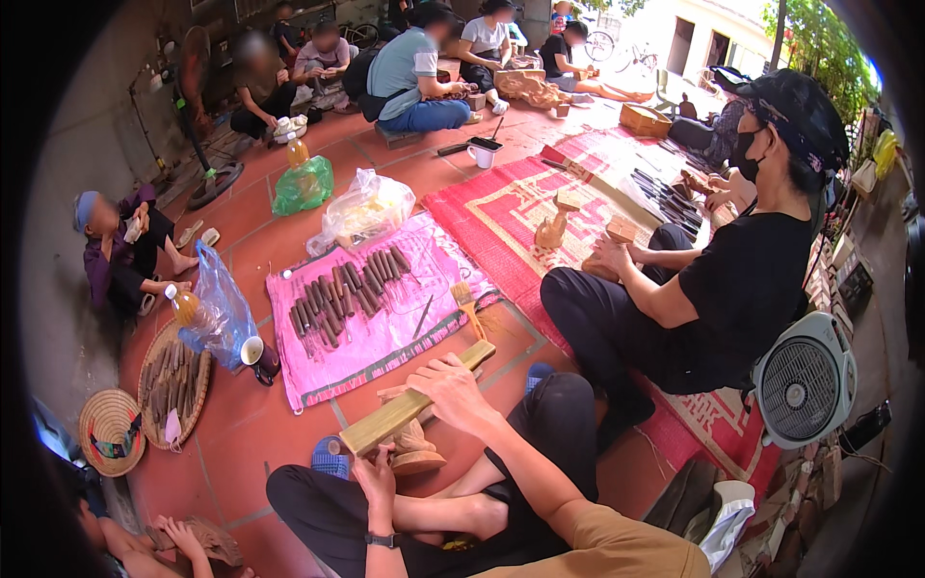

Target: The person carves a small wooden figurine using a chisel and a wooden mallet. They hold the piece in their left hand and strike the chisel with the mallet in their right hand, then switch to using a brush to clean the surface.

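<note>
Red-tiled floor (226, 467): left hand (375, 472) and right hand (453, 393) grip long, flat olive bar (385, 421); tan wooden carving (416, 457) looks part-shaped, remainder unclear.

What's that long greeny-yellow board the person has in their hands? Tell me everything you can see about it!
The long board is flat, narrow and straight-edged, and looks like wood. It slants up to the right in the picture. The right hand lies across it, hiding part of its top. The left hand is under its lower-left end. A carved piece shows below it; whether they touch, I can't tell.
</note>
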`<state>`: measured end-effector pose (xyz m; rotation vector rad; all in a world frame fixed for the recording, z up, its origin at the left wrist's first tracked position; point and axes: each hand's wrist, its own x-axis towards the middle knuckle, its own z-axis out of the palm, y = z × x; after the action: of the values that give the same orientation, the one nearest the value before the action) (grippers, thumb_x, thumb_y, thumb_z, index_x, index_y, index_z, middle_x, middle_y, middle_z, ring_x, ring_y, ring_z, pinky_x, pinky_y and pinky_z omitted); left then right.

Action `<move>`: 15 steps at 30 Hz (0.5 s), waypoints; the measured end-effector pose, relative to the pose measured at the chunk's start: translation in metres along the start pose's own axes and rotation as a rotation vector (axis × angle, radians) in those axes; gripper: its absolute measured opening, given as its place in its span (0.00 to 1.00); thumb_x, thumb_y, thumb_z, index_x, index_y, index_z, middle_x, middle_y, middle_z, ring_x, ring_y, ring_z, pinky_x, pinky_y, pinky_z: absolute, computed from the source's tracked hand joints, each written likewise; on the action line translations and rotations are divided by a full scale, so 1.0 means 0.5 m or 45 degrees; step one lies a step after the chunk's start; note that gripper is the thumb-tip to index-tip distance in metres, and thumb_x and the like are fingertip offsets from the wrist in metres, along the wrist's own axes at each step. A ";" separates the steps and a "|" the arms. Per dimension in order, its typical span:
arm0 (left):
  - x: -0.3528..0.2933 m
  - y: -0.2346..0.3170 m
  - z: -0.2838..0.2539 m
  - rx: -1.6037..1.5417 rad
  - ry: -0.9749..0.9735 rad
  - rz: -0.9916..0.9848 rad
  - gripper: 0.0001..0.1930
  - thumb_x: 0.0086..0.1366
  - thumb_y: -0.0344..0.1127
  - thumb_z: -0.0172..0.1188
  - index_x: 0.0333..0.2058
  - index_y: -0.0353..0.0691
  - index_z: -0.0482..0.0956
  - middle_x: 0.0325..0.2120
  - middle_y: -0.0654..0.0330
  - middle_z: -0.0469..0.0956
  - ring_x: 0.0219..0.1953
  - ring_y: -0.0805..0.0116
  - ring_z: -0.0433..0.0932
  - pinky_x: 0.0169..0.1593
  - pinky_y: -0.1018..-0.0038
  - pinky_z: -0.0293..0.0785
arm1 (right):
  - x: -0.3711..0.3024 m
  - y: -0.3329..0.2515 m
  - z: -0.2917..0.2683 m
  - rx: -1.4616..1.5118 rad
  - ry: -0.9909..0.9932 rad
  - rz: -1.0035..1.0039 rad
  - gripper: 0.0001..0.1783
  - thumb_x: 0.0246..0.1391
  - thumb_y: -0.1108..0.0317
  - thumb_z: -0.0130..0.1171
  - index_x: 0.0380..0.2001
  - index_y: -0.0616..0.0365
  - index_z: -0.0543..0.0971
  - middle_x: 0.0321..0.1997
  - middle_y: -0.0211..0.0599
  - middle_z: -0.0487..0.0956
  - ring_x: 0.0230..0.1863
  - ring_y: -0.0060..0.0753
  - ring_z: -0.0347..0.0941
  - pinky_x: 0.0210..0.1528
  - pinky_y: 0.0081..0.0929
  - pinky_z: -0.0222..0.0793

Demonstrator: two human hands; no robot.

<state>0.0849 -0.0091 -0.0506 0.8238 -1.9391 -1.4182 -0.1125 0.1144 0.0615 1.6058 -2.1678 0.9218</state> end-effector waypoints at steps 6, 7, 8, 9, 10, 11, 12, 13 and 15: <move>-0.011 0.000 0.017 0.149 -0.040 0.259 0.06 0.61 0.21 0.63 0.30 0.29 0.73 0.27 0.48 0.79 0.31 0.51 0.81 0.36 0.64 0.75 | 0.000 0.006 -0.011 0.133 -0.010 0.069 0.14 0.37 0.76 0.60 0.33 0.56 0.77 0.36 0.34 0.79 0.43 0.37 0.74 0.45 0.34 0.61; -0.011 0.001 0.014 0.203 -0.053 0.270 0.06 0.61 0.21 0.63 0.30 0.29 0.73 0.26 0.47 0.79 0.31 0.49 0.81 0.36 0.63 0.74 | 0.001 0.004 -0.013 0.167 -0.018 0.076 0.14 0.37 0.77 0.60 0.33 0.57 0.77 0.36 0.35 0.79 0.43 0.38 0.74 0.45 0.34 0.61; -0.009 0.009 0.015 0.253 -0.068 0.284 0.06 0.61 0.21 0.63 0.30 0.30 0.73 0.26 0.47 0.79 0.31 0.47 0.80 0.36 0.62 0.74 | 0.000 0.003 -0.012 0.233 -0.001 0.105 0.14 0.36 0.77 0.60 0.33 0.57 0.77 0.36 0.35 0.79 0.43 0.38 0.74 0.45 0.34 0.61; -0.010 0.018 0.018 0.273 -0.062 0.295 0.06 0.61 0.21 0.63 0.30 0.30 0.74 0.26 0.47 0.78 0.31 0.46 0.80 0.36 0.62 0.74 | -0.003 0.002 -0.008 0.299 0.015 0.134 0.14 0.36 0.77 0.60 0.33 0.57 0.77 0.36 0.34 0.79 0.43 0.38 0.74 0.45 0.34 0.61; -0.013 0.030 0.021 0.292 -0.057 0.305 0.06 0.61 0.21 0.63 0.30 0.30 0.74 0.25 0.47 0.78 0.31 0.44 0.79 0.36 0.61 0.74 | -0.004 0.002 -0.004 0.366 0.031 0.164 0.14 0.36 0.77 0.60 0.32 0.57 0.77 0.35 0.34 0.79 0.43 0.38 0.74 0.45 0.34 0.61; -0.016 0.037 0.023 0.314 -0.050 0.314 0.06 0.60 0.21 0.63 0.30 0.31 0.74 0.25 0.47 0.78 0.31 0.43 0.79 0.36 0.60 0.74 | -0.002 0.001 0.000 0.385 0.030 0.157 0.14 0.36 0.77 0.60 0.33 0.57 0.77 0.36 0.35 0.79 0.43 0.38 0.74 0.45 0.34 0.61; -0.018 0.037 0.025 0.308 -0.057 0.324 0.06 0.61 0.21 0.63 0.30 0.31 0.74 0.25 0.47 0.78 0.31 0.43 0.79 0.36 0.60 0.74 | -0.001 -0.001 0.003 0.404 0.030 0.151 0.14 0.36 0.77 0.60 0.33 0.57 0.77 0.36 0.35 0.79 0.43 0.38 0.74 0.45 0.34 0.62; -0.019 0.037 0.026 0.301 -0.065 0.334 0.06 0.61 0.22 0.63 0.30 0.31 0.74 0.25 0.47 0.78 0.31 0.43 0.79 0.36 0.60 0.74 | -0.001 0.000 0.006 0.423 0.029 0.145 0.15 0.36 0.77 0.60 0.33 0.57 0.77 0.36 0.35 0.79 0.44 0.39 0.74 0.45 0.34 0.62; -0.019 0.035 0.024 0.342 -0.089 0.363 0.06 0.61 0.22 0.63 0.31 0.31 0.73 0.26 0.47 0.77 0.32 0.44 0.79 0.37 0.61 0.74 | -0.005 0.006 0.012 0.159 -0.036 0.039 0.15 0.35 0.78 0.59 0.33 0.57 0.77 0.33 0.35 0.77 0.43 0.41 0.73 0.45 0.36 0.62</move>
<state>0.0791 0.0096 -0.0377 0.5879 -2.2307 -1.0472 -0.1139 0.1127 0.0545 1.6560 -2.1985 1.0696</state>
